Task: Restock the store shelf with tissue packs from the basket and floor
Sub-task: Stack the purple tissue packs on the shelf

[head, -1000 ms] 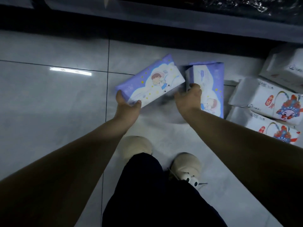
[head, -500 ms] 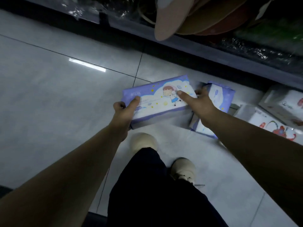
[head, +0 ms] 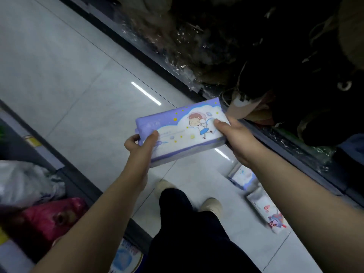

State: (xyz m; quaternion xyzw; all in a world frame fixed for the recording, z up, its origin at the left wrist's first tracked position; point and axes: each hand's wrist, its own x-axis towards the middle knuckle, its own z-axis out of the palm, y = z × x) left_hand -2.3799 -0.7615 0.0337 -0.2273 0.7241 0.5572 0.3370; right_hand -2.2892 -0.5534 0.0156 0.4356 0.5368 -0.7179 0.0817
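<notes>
Purple-and-white film wraps the soft, rectangular tissue pack, which is held off the ground between both hands. The left hand grips its near-left short end, thumb on the printed face and fingers curled round the edge. The right hand clasps the far-right end with the thumb laid by the cartoon figure (the fingers beneath are hidden by the pack). The long axis runs from hand to hand, and its right end is tipped up toward the front lip of the dark shelf on the person's right, whose goods are too dim to name. The right hand is therefore the nearer to that shelf, and any placing there would probably lead with that end. Below, on the pale grey glossy tiled floor, a second purple tissue pack lies close to the shelf's base. A white tissue pack with a red and blue figure lies near it, beside the person's right foot. At the left edge a crinkled pink bag sits low; I can make out no basket.
</notes>
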